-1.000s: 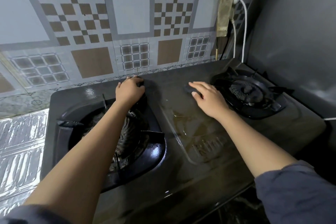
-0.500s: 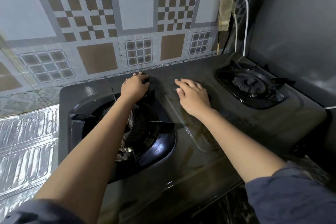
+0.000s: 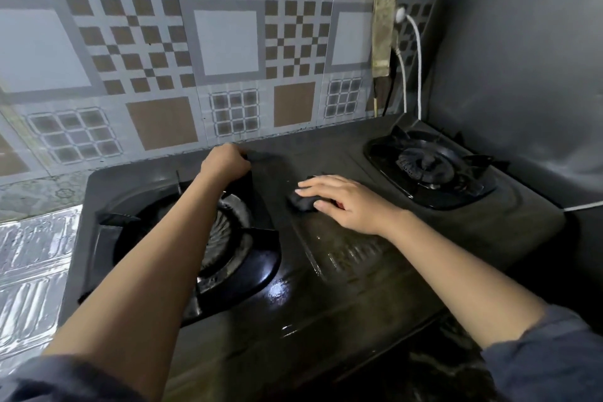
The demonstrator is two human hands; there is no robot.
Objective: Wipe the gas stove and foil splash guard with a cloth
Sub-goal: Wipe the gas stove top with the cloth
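A black two-burner gas stove (image 3: pixel 359 303) fills the middle of the head view, its surface wet and glossy. My right hand (image 3: pixel 349 202) lies flat on the centre panel, pressing a small dark cloth (image 3: pixel 301 201) whose edge shows under the fingertips. My left hand (image 3: pixel 225 161) is a fist at the stove's back, curled around the dark pan support (image 3: pixel 251 179) of the left burner (image 3: pixel 228 232). The patterned foil splash guard (image 3: pixel 228 42) covers the wall behind the stove.
The right burner (image 3: pixel 424 163) sits at the far right. Embossed silver foil (image 3: pixel 29 271) lies left of the stove. A power strip (image 3: pixel 385 26) with a white cable (image 3: pixel 416 59) hangs in the back corner. A grey panel (image 3: pixel 522 75) walls the right side.
My right hand has slid the cloth left from beside the right burner to the centre panel. My left hand has kept its grip at the stove's back.
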